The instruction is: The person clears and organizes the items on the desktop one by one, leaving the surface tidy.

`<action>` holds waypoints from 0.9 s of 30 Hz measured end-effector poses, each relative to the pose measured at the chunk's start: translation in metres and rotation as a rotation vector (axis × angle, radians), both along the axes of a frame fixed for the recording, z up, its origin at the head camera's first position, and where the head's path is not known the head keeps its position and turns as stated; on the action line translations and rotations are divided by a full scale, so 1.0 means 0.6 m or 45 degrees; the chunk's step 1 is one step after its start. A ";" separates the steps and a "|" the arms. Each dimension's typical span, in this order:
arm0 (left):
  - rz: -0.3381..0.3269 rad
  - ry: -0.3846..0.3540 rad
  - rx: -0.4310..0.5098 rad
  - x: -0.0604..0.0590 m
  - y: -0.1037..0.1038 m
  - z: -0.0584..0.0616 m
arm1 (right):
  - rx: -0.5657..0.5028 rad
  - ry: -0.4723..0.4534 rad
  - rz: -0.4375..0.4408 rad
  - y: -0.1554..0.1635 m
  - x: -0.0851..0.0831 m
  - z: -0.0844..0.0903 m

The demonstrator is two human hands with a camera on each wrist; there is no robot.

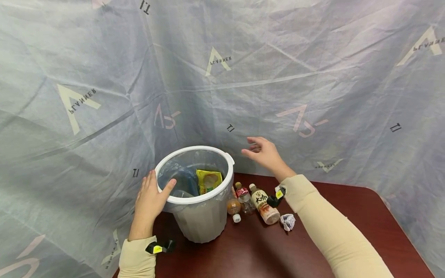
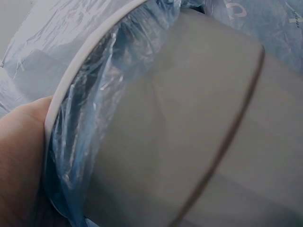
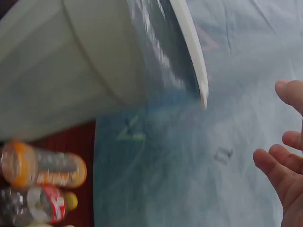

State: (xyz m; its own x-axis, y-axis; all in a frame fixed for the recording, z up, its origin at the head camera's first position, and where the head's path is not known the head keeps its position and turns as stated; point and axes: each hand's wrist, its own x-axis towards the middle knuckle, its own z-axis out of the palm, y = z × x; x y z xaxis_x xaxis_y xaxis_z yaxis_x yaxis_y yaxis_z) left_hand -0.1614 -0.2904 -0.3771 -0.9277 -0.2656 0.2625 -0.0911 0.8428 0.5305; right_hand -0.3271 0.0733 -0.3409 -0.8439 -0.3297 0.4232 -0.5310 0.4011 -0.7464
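Note:
A grey trash bin point(image 1: 201, 224) with a white rim stands on the table, lined with a thin bluish plastic bag point(image 2: 142, 38). My left hand point(image 1: 150, 197) holds its rim at the left, thumb over the edge and fingers along the outside. Inside the bin lies a yellow packet point(image 1: 209, 180). My right hand point(image 1: 264, 153) is in the air beyond the bin's right side, apart from it, fingers loosely bent around nothing. Below it lie an orange-labelled bottle point(image 3: 47, 165), a red-labelled bottle point(image 1: 243, 193), a Kolla-like cream-labelled bottle point(image 1: 262, 204) and a crumpled paper ball point(image 1: 287, 222).
The dark red tabletop point(image 1: 313, 239) extends to the right and front of the bin. Grey printed cloth point(image 1: 278, 77) hangs behind and to the left, close to the bin and the table's back edge.

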 end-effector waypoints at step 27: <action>-0.012 -0.010 0.006 -0.001 -0.005 -0.003 | 0.094 -0.287 -0.208 0.247 0.006 -0.296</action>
